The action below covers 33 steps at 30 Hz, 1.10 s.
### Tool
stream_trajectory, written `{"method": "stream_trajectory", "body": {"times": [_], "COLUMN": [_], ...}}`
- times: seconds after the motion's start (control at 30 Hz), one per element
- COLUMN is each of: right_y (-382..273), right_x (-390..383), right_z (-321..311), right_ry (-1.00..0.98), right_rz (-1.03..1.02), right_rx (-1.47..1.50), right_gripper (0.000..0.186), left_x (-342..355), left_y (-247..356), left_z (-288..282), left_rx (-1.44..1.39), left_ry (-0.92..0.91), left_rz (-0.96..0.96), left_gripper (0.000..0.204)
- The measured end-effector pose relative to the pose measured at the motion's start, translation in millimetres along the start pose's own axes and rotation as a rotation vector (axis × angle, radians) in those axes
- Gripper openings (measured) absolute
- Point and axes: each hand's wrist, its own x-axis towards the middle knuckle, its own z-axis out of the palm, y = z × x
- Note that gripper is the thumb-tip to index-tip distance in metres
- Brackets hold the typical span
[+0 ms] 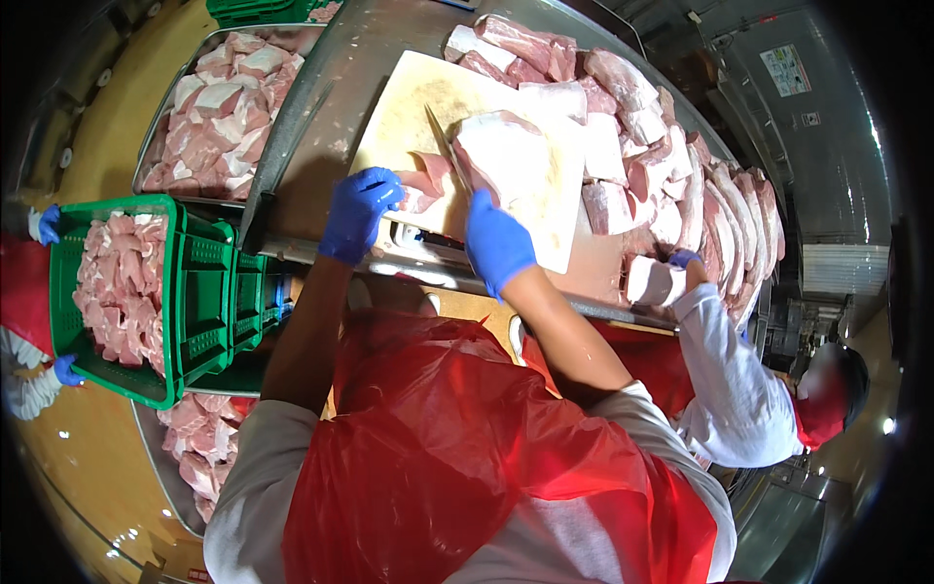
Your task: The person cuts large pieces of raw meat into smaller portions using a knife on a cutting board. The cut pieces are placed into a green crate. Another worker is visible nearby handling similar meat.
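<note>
- With the clock centred on the pale, rectangular cutting board and twelve at the top, we had a thick slab of pork capped with white fat near the middle, just beside the blade on its three o'clock side.
- Our right hand in a blue glove, between five and six, was closed around the mostly hidden handle of a long, narrow steel knife, whose tip pointed toward eleven.
- Our left hand in a blue glove, at eight, had its fingers bent at the edge of a thin pink piece of pork; we could not tell how firmly it gripped.
- That piece lay on the board between our left hand and the blade.
- From one to four, we had pale pork blocks heaped on the steel table.
- At four, a co-worker's blue-gloved hand touched a block.
- Toward half past nine, a metal tray held cut chunks.
- Past eight, another co-worker's gloved hands held a green plastic crate of pink pieces.
</note>
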Motion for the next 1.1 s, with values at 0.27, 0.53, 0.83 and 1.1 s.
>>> {"method": "stream_trajectory", "body": {"times": [0.27,0.53,0.83,1.1], "right_y": [61,95,112,108], "right_x": [-138,-107,-93,-105], "right_z": [-53,-42,-59,-60], "right_ry": [-0.235,0.252,0.322,0.360], "right_rz": [0.097,0.130,0.234,0.265], "right_rx": [0.098,0.473,0.760,0.733], "right_gripper": [0.022,0.021,0.023,0.022], "left_x": [-79,-244,22,85], "left_y": [15,-44,21,35], "left_z": [-130,-385,-107,21], "left_rx": [-0.759,0.761,0.272,0.554], "left_ry": [0.576,0.427,0.252,0.116], "left_rz": [-0.587,-1.114,-0.330,0.416], "left_gripper": [0.032,0.030,0.029,0.037]}}
